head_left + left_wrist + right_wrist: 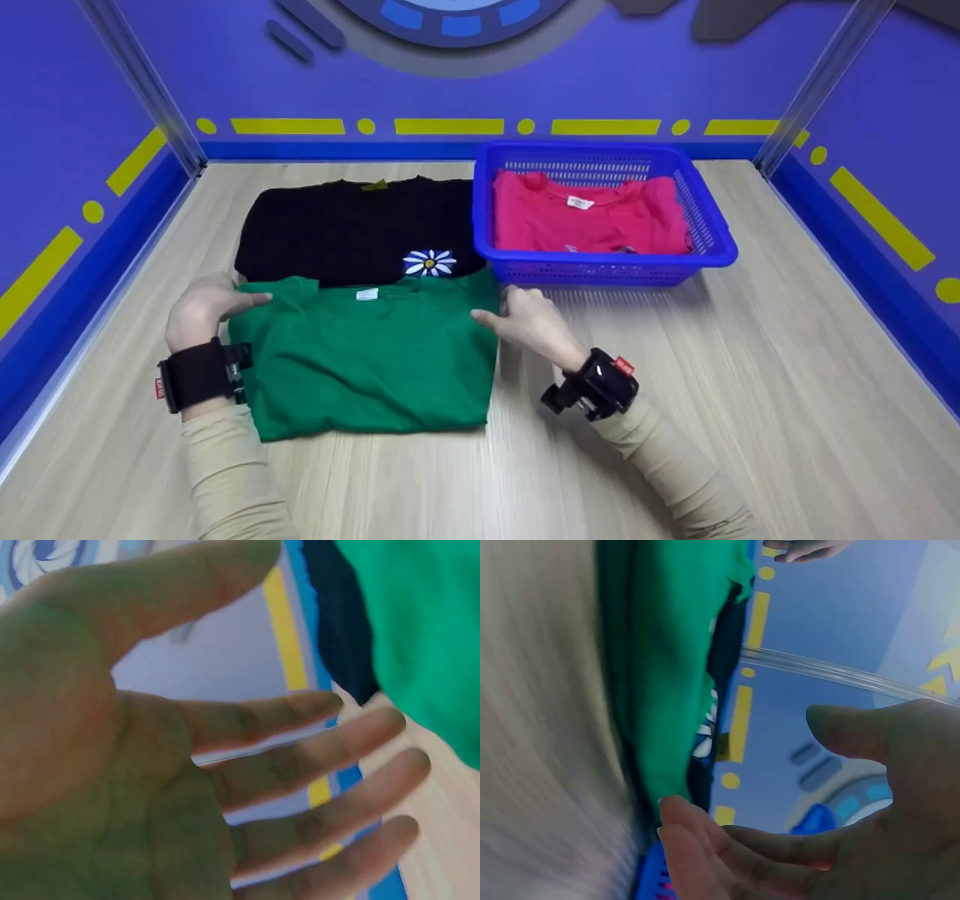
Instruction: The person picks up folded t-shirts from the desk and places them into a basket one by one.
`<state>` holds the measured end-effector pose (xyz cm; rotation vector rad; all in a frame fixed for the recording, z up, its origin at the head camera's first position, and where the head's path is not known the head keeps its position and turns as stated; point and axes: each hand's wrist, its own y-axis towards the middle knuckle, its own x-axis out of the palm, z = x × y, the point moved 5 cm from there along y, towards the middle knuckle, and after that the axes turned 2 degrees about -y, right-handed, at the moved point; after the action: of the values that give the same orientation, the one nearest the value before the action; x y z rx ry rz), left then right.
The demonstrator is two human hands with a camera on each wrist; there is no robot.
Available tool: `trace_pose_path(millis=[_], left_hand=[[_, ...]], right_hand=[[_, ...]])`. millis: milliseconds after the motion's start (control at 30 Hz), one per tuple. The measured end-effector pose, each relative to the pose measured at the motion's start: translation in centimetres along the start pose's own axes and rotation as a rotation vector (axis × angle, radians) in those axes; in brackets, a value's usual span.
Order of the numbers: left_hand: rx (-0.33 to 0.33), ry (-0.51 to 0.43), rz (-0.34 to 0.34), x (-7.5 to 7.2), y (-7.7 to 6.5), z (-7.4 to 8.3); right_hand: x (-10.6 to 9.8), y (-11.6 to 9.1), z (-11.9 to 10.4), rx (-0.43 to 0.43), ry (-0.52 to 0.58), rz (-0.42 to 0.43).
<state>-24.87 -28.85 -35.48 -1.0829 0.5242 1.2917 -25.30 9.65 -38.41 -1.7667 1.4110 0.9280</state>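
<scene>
A folded green T-shirt [367, 360] lies on the table, its collar with a white label facing the back. Its upper edge overlaps a folded black T-shirt [330, 232] that bears a white flower patch. At the green shirt's left upper corner is my left hand [202, 307]; the left wrist view shows that hand [172, 765] with fingers spread and straight, and nothing in the palm. My right hand [532, 322] is beside the shirt's right edge, near the basket's front corner. In the right wrist view the right hand [817, 840] has extended fingers, thumb apart, fingertips close to the green cloth.
A blue plastic basket [600, 259] stands at the back right with a folded pink T-shirt [585, 217] in it. Blue panels [450, 97] with yellow marks wall the wooden table [750, 390] at the back and both sides.
</scene>
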Motion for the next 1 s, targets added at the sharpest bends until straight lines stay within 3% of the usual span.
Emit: trace_pose_path(millis=[167, 433, 600, 700, 833, 1000], left_hand=[[-0.112, -0.048, -0.081, 0.9, 0.4, -1.6], [-0.15, -0.066, -0.153, 1.7, 0.9, -2.7], [-0.126, -0.04, -0.208, 2.0, 1.3, -2.5], [-0.095, -0.106, -0.257, 2.5, 1.7, -2.1], [-0.082, -0.212, -0.331, 3.2, 2.0, -1.7], [-0.114, -0.225, -0.415, 3.8, 2.3, -1.4]], right_hand=[[1.7, 0.4, 0.1, 0.069, -0.061, -0.035], [2.7, 1.6, 0.2, 0.138, 0.068, -0.069], [3.2, 1.9, 0.5, 0.204, 0.168, -0.112], [3.5, 1.9, 0.7, 0.233, 0.239, -0.125], [3.8, 1.9, 0.4, 0.225, 0.289, -0.114], [4.2, 1.9, 0.1, 0.187, 0.271, -0.108]])
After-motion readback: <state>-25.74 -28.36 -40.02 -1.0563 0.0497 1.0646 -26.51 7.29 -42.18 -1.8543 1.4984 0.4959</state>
